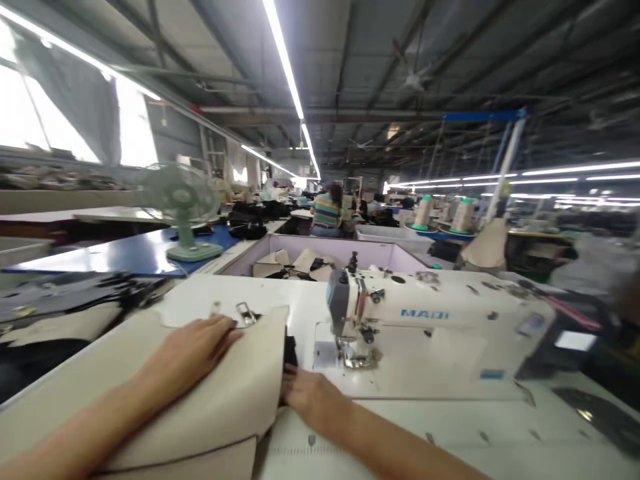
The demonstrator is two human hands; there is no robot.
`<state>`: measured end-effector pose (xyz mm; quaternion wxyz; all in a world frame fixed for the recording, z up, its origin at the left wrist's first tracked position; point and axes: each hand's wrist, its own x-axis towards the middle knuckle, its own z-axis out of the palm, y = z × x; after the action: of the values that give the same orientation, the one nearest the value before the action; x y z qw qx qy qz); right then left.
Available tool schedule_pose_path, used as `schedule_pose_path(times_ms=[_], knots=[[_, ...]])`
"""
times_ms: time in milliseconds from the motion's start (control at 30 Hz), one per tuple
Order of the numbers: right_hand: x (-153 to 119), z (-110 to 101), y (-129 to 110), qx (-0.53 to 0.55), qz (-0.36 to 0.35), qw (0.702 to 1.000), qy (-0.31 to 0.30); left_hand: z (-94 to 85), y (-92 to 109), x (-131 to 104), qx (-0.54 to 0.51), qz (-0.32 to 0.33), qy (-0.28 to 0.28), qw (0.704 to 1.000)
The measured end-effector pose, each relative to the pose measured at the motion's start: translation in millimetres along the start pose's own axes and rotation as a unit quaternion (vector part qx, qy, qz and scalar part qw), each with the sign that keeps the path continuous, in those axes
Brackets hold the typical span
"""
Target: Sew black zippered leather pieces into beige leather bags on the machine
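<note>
A large beige fabric panel point(240, 393) with a dark seam lies on the white sewing table, partly folded and raised at its right edge. My left hand point(200, 347) rests over its upper part with curled fingers gripping the material. Just beyond those fingers is a metal buckle point(245, 313). My right hand point(310, 397) pinches the panel's right edge beside a black strap point(290, 350); its fingertips are partly hidden behind the cloth. To the right of both hands stands a white sewing machine point(430, 327), its needle area apart from the panel.
Behind the machine, a pale bin point(400, 257) holds beige and black pieces. A green fan point(185, 207) stands on a blue table point(130, 250) at left. Thread cones point(463, 215) stand at back right. A person in a striped top point(327, 210) is farther off.
</note>
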<state>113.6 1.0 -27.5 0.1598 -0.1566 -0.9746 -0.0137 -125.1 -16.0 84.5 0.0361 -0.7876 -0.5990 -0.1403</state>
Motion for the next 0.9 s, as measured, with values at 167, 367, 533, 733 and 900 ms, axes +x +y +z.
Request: schedule_pose_path(times_ms=[167, 367, 533, 733, 900], knots=[[-60, -3, 9, 0.048, 0.026, 0.998, 0.010, 29.2, 24, 16, -0.002, 0.076, -0.106, 0.991], [-51, -5, 9, 0.053, 0.091, 0.994, 0.026, 35.8, 65, 55, 0.080, 0.147, -0.168, 0.971], [-62, -8, 16, 0.018, 0.088, 0.996, 0.028, 49.6, 85, 62, 0.101, 0.173, -0.174, 0.964], [-101, 2, 14, 0.016, 0.113, 0.993, 0.028, 55.4, 114, 53, 0.136, 0.229, -0.157, 0.951], [-103, 27, 19, 0.011, 0.102, 0.993, 0.052, 65.1, 112, 45, 0.110, 0.241, -0.155, 0.952]])
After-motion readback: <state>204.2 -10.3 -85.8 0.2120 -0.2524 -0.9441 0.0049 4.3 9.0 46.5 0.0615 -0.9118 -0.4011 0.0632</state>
